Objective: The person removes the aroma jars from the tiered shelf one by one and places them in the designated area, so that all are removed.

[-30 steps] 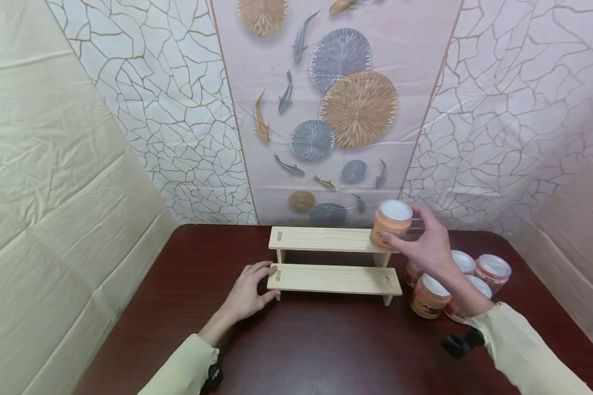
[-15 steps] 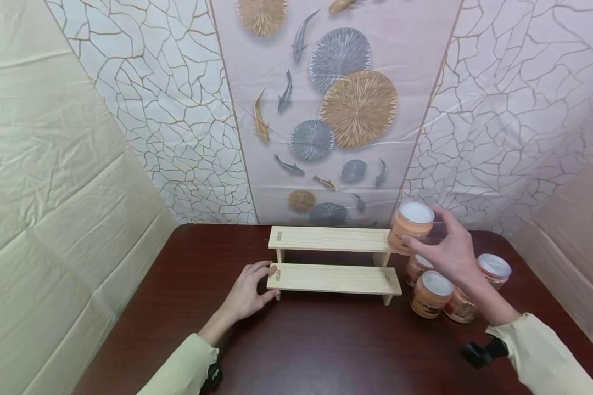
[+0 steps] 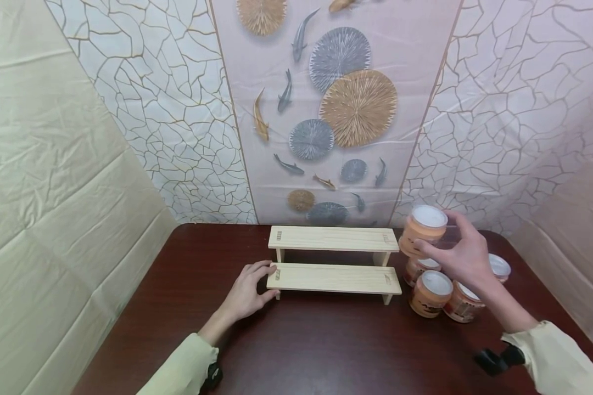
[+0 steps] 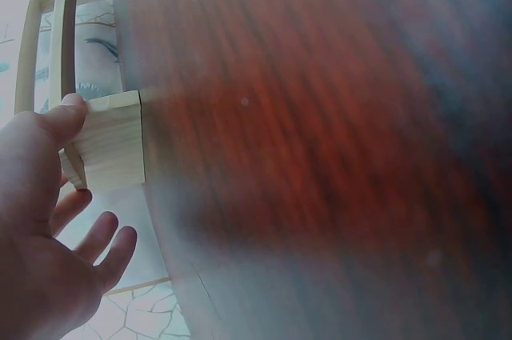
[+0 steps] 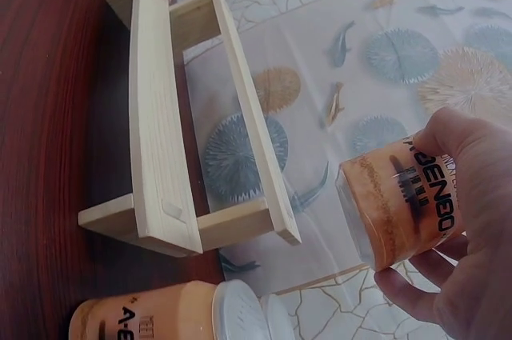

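My right hand (image 3: 462, 255) grips an orange-labelled jar (image 3: 422, 230) with a white lid. It is held in the air just right of the upper board, above the jars at the right. In the right wrist view, thumb and fingers wrap round this jar (image 5: 392, 204), which has dark lettering. A two-tier wooden shelf (image 3: 333, 277) stands mid-table, both boards bare. At the lower board's left end, my left hand (image 3: 247, 291) pinches the wood between thumb and fingers. The left wrist view shows that thumb on the shelf's end (image 4: 112, 140), its other fingers loosely bent.
Several similar jars cluster right of the shelf, among them a front jar (image 3: 430, 296), one beside it (image 3: 462, 304) and one partly behind my right arm (image 3: 500, 267). The dark wooden table (image 3: 321, 345) meets a patterned cloth backdrop (image 3: 326, 181) behind the shelf.
My right hand has carried the jar rightward, from over the upper board's right end to beside it, above the other jars. The left hand and the shelf stay put.
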A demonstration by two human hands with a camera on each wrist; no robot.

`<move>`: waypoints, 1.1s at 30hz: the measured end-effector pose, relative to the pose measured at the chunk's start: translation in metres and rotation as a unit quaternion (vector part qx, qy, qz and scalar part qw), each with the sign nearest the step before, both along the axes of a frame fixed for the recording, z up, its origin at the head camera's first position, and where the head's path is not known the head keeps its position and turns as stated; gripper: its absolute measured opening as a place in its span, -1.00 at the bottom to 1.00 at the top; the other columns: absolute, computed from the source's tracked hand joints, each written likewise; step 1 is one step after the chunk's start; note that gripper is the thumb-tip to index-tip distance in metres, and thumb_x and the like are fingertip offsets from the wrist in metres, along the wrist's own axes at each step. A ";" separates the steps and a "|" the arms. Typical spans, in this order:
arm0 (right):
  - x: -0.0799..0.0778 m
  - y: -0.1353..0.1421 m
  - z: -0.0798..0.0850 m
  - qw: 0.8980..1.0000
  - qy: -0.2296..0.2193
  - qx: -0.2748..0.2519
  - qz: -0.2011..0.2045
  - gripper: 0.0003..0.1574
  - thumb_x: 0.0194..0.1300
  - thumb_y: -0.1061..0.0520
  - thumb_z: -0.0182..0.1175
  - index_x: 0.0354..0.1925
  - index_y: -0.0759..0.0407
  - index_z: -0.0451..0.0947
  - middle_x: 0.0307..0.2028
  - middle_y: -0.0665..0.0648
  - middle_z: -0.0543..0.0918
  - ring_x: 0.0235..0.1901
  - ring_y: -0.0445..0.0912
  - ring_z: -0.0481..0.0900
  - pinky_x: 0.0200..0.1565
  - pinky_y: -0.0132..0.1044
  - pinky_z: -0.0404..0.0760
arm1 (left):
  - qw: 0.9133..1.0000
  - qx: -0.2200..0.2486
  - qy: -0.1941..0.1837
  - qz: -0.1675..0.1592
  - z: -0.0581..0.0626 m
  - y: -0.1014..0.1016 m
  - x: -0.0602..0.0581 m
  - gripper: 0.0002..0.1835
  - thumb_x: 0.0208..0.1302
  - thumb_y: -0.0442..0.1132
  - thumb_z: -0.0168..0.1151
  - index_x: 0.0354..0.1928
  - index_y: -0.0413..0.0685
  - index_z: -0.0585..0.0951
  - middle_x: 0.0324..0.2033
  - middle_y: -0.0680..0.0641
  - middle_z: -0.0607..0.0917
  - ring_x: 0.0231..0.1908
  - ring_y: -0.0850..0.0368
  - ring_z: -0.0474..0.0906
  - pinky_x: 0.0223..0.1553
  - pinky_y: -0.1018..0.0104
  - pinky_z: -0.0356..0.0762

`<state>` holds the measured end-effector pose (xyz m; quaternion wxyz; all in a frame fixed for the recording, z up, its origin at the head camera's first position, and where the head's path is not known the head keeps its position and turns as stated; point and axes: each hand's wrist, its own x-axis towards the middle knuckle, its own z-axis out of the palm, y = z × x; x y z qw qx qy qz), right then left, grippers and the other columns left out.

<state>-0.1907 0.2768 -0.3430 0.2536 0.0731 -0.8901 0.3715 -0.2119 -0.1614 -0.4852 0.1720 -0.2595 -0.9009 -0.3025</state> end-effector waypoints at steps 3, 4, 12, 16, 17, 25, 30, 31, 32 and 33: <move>0.001 0.005 0.000 1.000 0.000 -0.005 0.002 -0.04 0.05 0.14 0.55 0.33 0.34 0.33 0.01 0.38 0.56 -0.22 -0.15 0.58 -0.27 -0.60 0.47 | 1.000 0.004 0.000 -0.002 0.001 0.000 0.001 -0.42 0.05 -0.21 0.57 0.14 -0.25 0.63 0.19 -0.26 0.57 0.10 -0.23 0.48 0.11 -0.13 0.45; 0.001 0.007 0.000 1.000 0.001 -0.008 0.004 -0.05 0.05 0.16 0.55 0.32 0.34 0.34 0.00 0.38 0.56 -0.24 -0.26 0.55 -0.27 -0.62 0.48 | 1.000 0.005 0.000 -0.002 0.002 0.000 0.001 -0.42 0.05 -0.21 0.57 0.13 -0.25 0.63 0.19 -0.26 0.57 0.10 -0.23 0.48 0.11 -0.12 0.45; 0.007 0.021 -0.001 1.000 -0.006 -0.029 0.003 -0.07 0.07 0.17 0.53 0.32 0.32 0.33 -0.01 0.32 0.55 -0.29 -0.47 0.47 -0.31 -0.64 0.51 | 1.000 0.003 0.001 0.002 0.000 0.000 0.001 -0.42 0.05 -0.21 0.57 0.14 -0.23 0.63 0.19 -0.25 0.57 0.10 -0.20 0.48 0.11 -0.11 0.45; 0.010 0.029 -0.002 1.000 -0.006 -0.027 -0.005 -0.07 0.07 0.16 0.54 0.32 0.34 0.34 -0.01 0.29 0.54 -0.30 -0.48 0.47 -0.33 -0.65 0.50 | 1.000 0.001 0.003 0.002 -0.001 0.000 0.000 -0.42 0.06 -0.21 0.57 0.14 -0.22 0.63 0.20 -0.25 0.57 0.10 -0.20 0.48 0.11 -0.11 0.45; 0.011 0.030 -0.003 1.000 -0.005 -0.027 -0.005 -0.06 0.07 0.16 0.54 0.32 0.35 0.33 -0.01 0.30 0.54 -0.30 -0.49 0.46 -0.33 -0.65 0.50 | 1.000 0.001 0.002 0.002 -0.001 0.000 0.000 -0.42 0.05 -0.22 0.57 0.14 -0.22 0.63 0.19 -0.25 0.57 0.10 -0.20 0.48 0.11 -0.11 0.45; 0.016 0.047 -0.006 0.999 0.000 -0.034 -0.022 -0.09 0.04 0.21 0.54 0.28 0.39 0.34 -0.07 0.27 0.55 -0.33 -0.52 0.46 -0.33 -0.66 0.49 | 1.000 0.001 -0.001 0.002 0.001 0.000 0.002 -0.41 0.05 -0.21 0.57 0.15 -0.24 0.63 0.20 -0.24 0.57 0.11 -0.21 0.47 0.11 -0.10 0.45; 0.019 0.057 -0.008 0.998 -0.008 -0.046 -0.030 -0.09 0.05 0.24 0.53 0.28 0.42 0.31 -0.10 0.15 0.52 -0.32 -0.54 0.46 -0.33 -0.65 0.51 | 1.000 0.001 -0.001 0.001 0.000 0.000 0.001 -0.41 0.06 -0.21 0.56 0.15 -0.24 0.63 0.20 -0.24 0.57 0.11 -0.21 0.47 0.11 -0.11 0.45; 0.020 0.058 -0.009 0.998 -0.010 -0.050 -0.030 -0.09 0.06 0.25 0.52 0.28 0.43 0.30 -0.10 0.13 0.52 -0.31 -0.54 0.47 -0.33 -0.64 0.52 | 1.000 0.000 -0.001 0.001 0.000 0.000 0.001 -0.41 0.06 -0.21 0.56 0.15 -0.24 0.63 0.20 -0.25 0.57 0.11 -0.21 0.47 0.11 -0.11 0.45; 0.021 0.060 -0.009 0.998 -0.012 -0.052 -0.031 -0.09 0.06 0.25 0.52 0.29 0.43 0.29 -0.10 0.11 0.51 -0.32 -0.54 0.47 -0.33 -0.64 0.52 | 1.000 0.000 0.000 0.002 0.000 0.000 0.001 -0.42 0.06 -0.21 0.56 0.15 -0.24 0.63 0.20 -0.25 0.56 0.10 -0.21 0.47 0.11 -0.11 0.45; 0.021 0.062 -0.009 0.998 -0.013 -0.054 -0.032 -0.08 0.06 0.26 0.52 0.29 0.44 0.29 -0.10 0.09 0.50 -0.31 -0.54 0.47 -0.33 -0.64 0.52 | 1.000 0.000 0.000 0.002 -0.001 0.000 0.001 -0.42 0.06 -0.21 0.56 0.14 -0.24 0.63 0.20 -0.25 0.56 0.10 -0.21 0.47 0.11 -0.11 0.45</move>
